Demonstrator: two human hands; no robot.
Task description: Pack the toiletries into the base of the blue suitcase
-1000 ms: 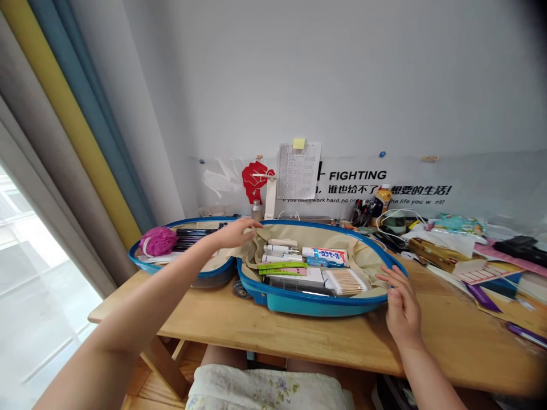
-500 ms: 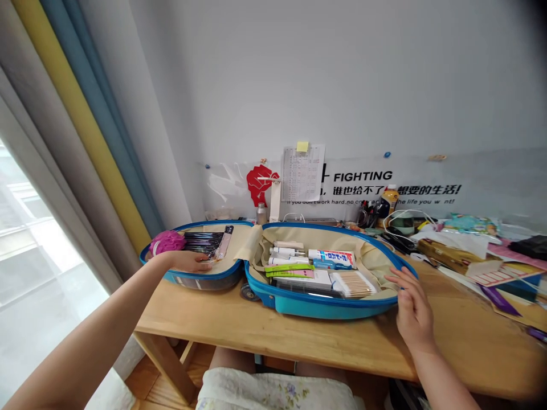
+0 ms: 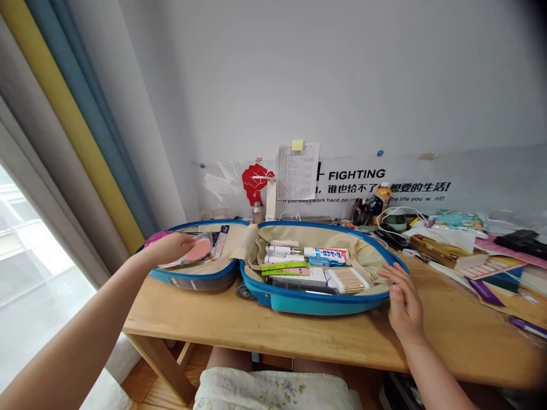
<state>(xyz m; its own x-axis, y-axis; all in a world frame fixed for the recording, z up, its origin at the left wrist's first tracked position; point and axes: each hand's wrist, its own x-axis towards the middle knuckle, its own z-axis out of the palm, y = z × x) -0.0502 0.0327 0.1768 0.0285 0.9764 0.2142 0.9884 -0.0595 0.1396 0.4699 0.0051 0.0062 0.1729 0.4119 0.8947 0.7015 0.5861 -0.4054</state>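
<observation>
A small blue suitcase [image 3: 316,308] lies open on the table, both halves facing up. Over its left half, my left hand [image 3: 168,247] is closed on a clear packet with a round pink pad [image 3: 199,249]; its exact kind is unclear. A purple bath puff [image 3: 156,238] is partly hidden behind that hand. A slim pale package [image 3: 221,242] lies nearby. My right hand [image 3: 404,304] has its fingers apart at the right rim and holds nothing. Inside the right half are a toothpaste box [image 3: 327,254], a green-and-pink packet [image 3: 285,269] and a pack of cotton swabs [image 3: 348,281].
A juice bottle [image 3: 382,200], pens and a white cable stand behind the suitcase. Papers, a brown pouch [image 3: 440,250] and a purple pen [image 3: 527,327] crowd the table's right side. Curtains [image 3: 81,142] hang at the left.
My left hand has lifted the clear packet with the pink pad up from the left half, now covering much of the dark packages. My right hand stays at the rim; the view shifted slightly.
</observation>
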